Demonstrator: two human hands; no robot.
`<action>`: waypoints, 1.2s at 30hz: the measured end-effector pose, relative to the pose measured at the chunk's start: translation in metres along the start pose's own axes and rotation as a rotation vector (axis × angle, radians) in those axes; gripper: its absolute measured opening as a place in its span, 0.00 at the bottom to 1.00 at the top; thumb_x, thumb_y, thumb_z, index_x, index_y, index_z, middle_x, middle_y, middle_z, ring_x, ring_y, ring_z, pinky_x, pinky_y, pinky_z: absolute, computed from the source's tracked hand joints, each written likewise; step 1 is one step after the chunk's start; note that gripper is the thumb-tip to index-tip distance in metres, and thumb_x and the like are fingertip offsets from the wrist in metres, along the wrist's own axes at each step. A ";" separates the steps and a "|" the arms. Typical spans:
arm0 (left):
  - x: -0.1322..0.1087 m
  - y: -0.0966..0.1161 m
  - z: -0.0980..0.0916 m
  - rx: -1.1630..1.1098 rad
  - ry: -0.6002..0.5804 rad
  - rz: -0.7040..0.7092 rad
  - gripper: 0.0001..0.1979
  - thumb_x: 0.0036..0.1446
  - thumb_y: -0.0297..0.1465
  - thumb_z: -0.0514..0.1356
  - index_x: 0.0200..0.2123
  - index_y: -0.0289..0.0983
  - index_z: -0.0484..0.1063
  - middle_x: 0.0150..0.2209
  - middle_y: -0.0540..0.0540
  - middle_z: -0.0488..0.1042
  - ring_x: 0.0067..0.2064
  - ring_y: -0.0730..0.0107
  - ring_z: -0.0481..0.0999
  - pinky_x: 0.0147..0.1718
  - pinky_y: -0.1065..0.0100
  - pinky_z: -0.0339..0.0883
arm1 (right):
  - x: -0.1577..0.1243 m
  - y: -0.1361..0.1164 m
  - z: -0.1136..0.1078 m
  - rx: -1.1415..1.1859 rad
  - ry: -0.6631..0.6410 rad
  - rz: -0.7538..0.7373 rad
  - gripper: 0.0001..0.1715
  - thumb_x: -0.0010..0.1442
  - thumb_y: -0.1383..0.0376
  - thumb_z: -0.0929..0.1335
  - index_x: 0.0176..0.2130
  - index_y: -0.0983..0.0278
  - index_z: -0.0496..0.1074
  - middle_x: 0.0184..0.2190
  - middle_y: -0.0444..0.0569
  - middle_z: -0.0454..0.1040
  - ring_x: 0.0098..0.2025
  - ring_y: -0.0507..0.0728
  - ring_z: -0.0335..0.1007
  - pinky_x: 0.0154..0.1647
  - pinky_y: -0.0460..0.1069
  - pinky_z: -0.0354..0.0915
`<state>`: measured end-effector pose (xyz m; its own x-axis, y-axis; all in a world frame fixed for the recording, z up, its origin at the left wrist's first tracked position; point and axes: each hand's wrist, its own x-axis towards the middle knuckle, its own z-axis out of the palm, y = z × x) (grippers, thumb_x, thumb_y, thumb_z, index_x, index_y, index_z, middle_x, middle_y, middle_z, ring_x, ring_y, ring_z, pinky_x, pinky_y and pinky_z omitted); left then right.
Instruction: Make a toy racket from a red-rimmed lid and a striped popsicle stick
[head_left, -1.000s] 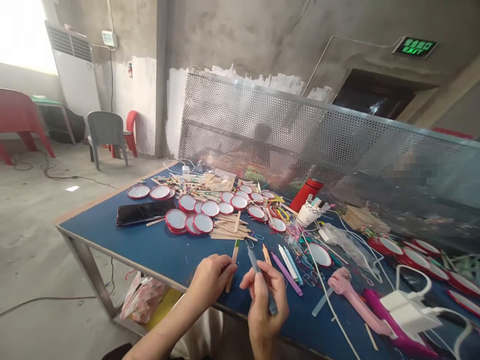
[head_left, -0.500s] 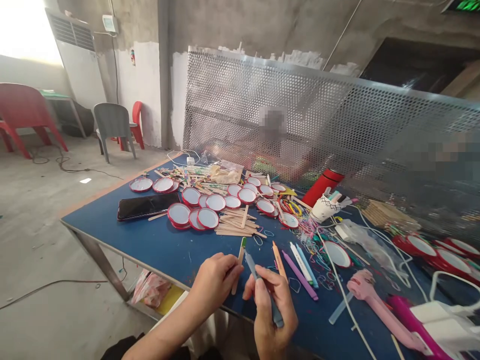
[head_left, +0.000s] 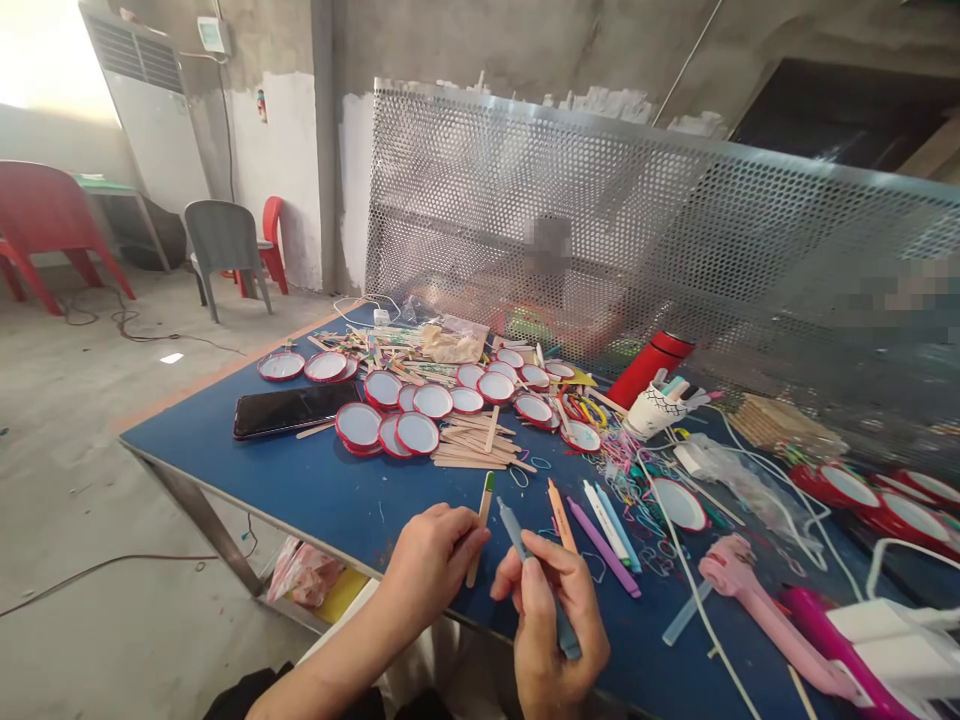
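My left hand (head_left: 439, 555) is closed on a wooden craft stick (head_left: 484, 500) with a green-coloured tip, held upright over the table's front edge. Just right of it, my right hand (head_left: 551, 610) grips a grey-blue marker (head_left: 516, 528), its tip pointing up and left, a small gap from the stick. Beyond my hands lie more markers: an orange one (head_left: 559, 515), a purple one (head_left: 604, 548), a white one (head_left: 606, 522) and a light blue one (head_left: 619, 527). A pile of plain craft sticks (head_left: 474, 445) lies farther back.
Red-rimmed round lids (head_left: 417, 433) spread across the blue table (head_left: 300, 490) near a black phone (head_left: 294, 410). At right are a red bottle (head_left: 651, 368), a cup of pens (head_left: 654, 412), tangled rubber bands, white cables and a pink glue gun (head_left: 780, 620). A perforated metal panel (head_left: 465, 200) stands behind.
My right hand with the marker has drawn slightly right, away from the stick, widening the gap. More green shows on the stick's tip. The left hand has barely moved.
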<state>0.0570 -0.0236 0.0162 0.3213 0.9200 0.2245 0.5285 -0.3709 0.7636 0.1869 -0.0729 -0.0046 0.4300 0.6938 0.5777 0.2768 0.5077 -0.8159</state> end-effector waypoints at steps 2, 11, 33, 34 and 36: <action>0.000 -0.001 0.000 -0.005 -0.001 0.006 0.18 0.67 0.32 0.53 0.22 0.41 0.64 0.24 0.49 0.74 0.32 0.65 0.73 0.33 0.69 0.62 | 0.001 -0.001 0.000 -0.019 -0.029 -0.011 0.08 0.70 0.62 0.67 0.44 0.59 0.77 0.23 0.41 0.76 0.21 0.56 0.73 0.20 0.49 0.66; 0.001 0.001 -0.002 -0.006 -0.034 -0.012 0.18 0.67 0.34 0.52 0.23 0.41 0.63 0.24 0.48 0.75 0.33 0.63 0.73 0.35 0.67 0.63 | 0.001 0.002 0.000 -0.047 -0.022 -0.023 0.09 0.71 0.62 0.66 0.45 0.62 0.76 0.23 0.41 0.76 0.21 0.52 0.72 0.21 0.46 0.66; 0.000 -0.001 0.000 -0.017 -0.019 0.003 0.18 0.68 0.34 0.52 0.23 0.41 0.63 0.23 0.48 0.75 0.33 0.64 0.74 0.35 0.68 0.63 | 0.000 0.002 0.000 0.010 -0.018 0.009 0.08 0.70 0.63 0.67 0.45 0.58 0.76 0.23 0.39 0.76 0.21 0.54 0.72 0.20 0.48 0.65; 0.000 -0.001 0.000 -0.018 -0.018 0.004 0.18 0.68 0.34 0.52 0.23 0.41 0.63 0.24 0.48 0.75 0.33 0.64 0.74 0.34 0.68 0.63 | 0.000 0.002 0.000 0.009 -0.029 0.001 0.08 0.70 0.63 0.67 0.45 0.58 0.77 0.23 0.40 0.76 0.21 0.53 0.72 0.20 0.48 0.64; 0.000 0.000 0.000 -0.017 -0.014 0.001 0.17 0.67 0.34 0.52 0.23 0.41 0.63 0.25 0.47 0.75 0.33 0.64 0.74 0.34 0.68 0.62 | 0.002 0.000 0.000 -0.001 -0.057 -0.023 0.08 0.70 0.63 0.67 0.45 0.60 0.77 0.24 0.41 0.77 0.21 0.53 0.73 0.19 0.47 0.64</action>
<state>0.0572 -0.0235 0.0157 0.3326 0.9178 0.2166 0.5151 -0.3692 0.7736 0.1873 -0.0714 -0.0041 0.3743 0.7098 0.5967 0.2872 0.5232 -0.8024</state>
